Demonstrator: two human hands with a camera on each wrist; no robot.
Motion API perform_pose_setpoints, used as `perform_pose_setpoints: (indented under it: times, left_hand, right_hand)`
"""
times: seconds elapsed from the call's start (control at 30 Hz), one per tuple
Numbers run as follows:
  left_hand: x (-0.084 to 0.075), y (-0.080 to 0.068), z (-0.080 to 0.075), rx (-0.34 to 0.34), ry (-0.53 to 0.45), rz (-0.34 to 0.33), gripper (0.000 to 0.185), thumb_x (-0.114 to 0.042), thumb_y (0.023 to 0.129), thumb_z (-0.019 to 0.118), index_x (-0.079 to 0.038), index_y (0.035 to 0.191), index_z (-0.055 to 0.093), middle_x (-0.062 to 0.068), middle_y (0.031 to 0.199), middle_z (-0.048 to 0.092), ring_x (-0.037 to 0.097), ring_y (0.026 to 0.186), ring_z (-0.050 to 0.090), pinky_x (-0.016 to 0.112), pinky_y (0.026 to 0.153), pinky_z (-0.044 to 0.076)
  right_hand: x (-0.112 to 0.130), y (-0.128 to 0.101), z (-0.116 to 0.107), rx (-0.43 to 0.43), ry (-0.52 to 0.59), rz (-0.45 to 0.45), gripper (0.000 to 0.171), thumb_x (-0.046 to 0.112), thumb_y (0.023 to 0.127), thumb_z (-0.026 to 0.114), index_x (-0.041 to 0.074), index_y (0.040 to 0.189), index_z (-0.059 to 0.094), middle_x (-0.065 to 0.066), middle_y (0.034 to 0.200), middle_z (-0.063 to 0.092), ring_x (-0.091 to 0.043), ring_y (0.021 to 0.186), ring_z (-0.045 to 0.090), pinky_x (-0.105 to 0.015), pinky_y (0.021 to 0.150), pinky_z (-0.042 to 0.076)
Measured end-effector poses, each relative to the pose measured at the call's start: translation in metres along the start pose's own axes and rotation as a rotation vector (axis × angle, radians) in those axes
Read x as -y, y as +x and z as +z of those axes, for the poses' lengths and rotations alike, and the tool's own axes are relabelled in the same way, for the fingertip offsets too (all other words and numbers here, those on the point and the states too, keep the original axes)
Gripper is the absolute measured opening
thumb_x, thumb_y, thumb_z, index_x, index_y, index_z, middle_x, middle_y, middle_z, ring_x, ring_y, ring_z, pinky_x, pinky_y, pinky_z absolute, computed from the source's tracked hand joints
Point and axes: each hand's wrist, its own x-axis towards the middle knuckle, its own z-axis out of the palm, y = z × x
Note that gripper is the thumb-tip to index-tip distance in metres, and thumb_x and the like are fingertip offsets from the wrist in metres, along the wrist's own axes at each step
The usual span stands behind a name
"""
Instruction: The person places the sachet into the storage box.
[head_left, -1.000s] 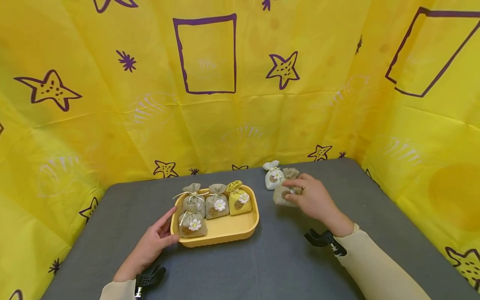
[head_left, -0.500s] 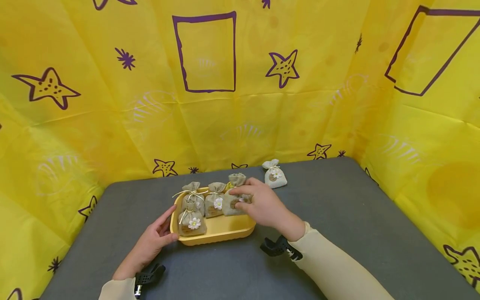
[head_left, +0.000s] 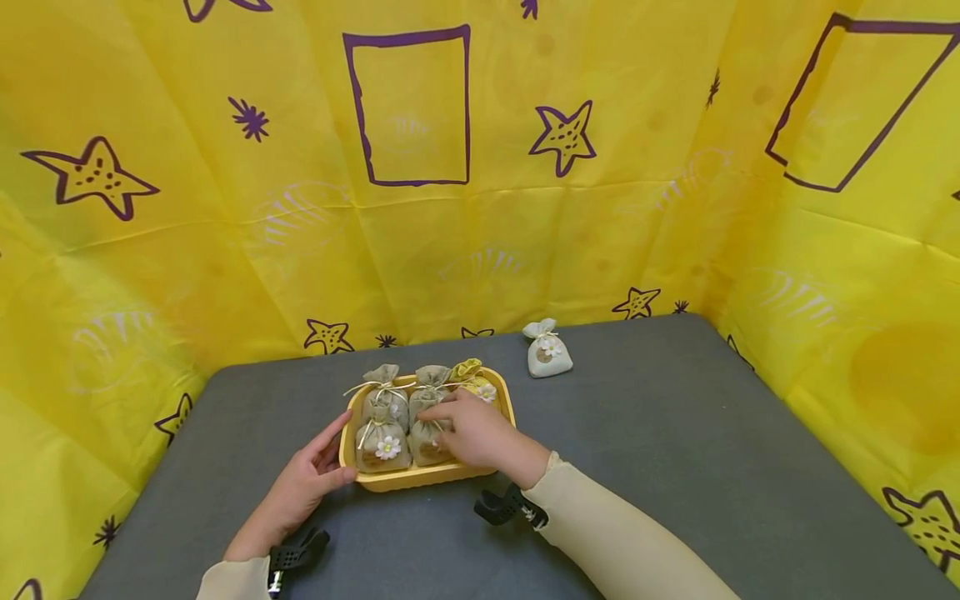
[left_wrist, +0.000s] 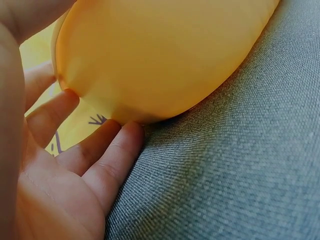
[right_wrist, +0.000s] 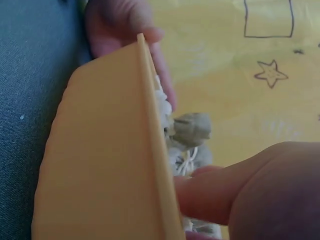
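Left hand (head_left: 303,477) clasps tray (head_left: 423,478) at left end; right hand (head_left: 482,432) pinches 1 grey bag (head_left: 424,448), near row, best seated upright before letting go.

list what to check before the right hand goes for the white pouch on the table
1. Tray steadied: ok, the left hand holds its left end.
2. Tray resting flat: ok, it appears level on the gray table.
3. Right hand free: not ok, its fingers are on a gray pouch at the front of the tray.
4. White pouch uncovered: ok, it sits outside the tray with nothing over it.
5. Room at the tray's front right: cannot tell, the right hand hides most of that area.
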Motion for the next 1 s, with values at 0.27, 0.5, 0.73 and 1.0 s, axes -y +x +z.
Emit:
perform_pose_setpoints:
  times: [0.27,0.5,0.73,1.0]
  left_hand:
    - [0.001,0.001,-0.001,0.003,-0.001,-0.004,0.081,-0.006,0.096,0.068,-0.009,0.160,0.019,0.028,0.160,0.014,0.008,0.130,0.044,0.024,0.095,0.046]
    - [-0.001,0.002,-0.001,-0.001,0.008,-0.021,0.080,-0.007,0.096,0.067,-0.011,0.160,0.019,0.026,0.160,0.015,0.021,0.135,0.040,0.024,0.095,0.046]
    - [-0.001,0.002,-0.001,-0.014,0.029,-0.024,0.080,-0.009,0.096,0.068,-0.012,0.160,0.021,0.025,0.161,0.016,0.017,0.133,0.041,0.022,0.095,0.045]
    - [0.002,0.000,-0.001,-0.001,0.006,-0.005,0.080,-0.006,0.096,0.067,-0.011,0.160,0.020,0.026,0.160,0.017,0.007,0.129,0.044,0.023,0.095,0.045]
  right_hand:
    - [-0.006,0.000,-0.003,0.106,0.018,0.029,0.035,0.014,0.092,0.071,0.024,0.126,0.072,0.005,0.123,0.067,-0.011,0.079,0.057,-0.027,0.069,0.046]
    - [-0.002,0.008,0.003,0.117,-0.006,0.031,0.035,0.012,0.091,0.071,0.025,0.124,0.073,0.008,0.121,0.068,-0.010,0.087,0.058,-0.026,0.075,0.045]
    - [-0.001,0.008,0.004,0.123,0.019,0.022,0.036,0.012,0.091,0.070,0.024,0.124,0.073,0.008,0.119,0.068,-0.010,0.070,0.052,-0.025,0.066,0.043]
    - [-0.007,-0.016,-0.008,0.025,0.056,-0.035,0.033,0.017,0.099,0.060,0.023,0.130,0.069,-0.004,0.132,0.061,-0.018,0.113,0.057,-0.036,0.090,0.049]
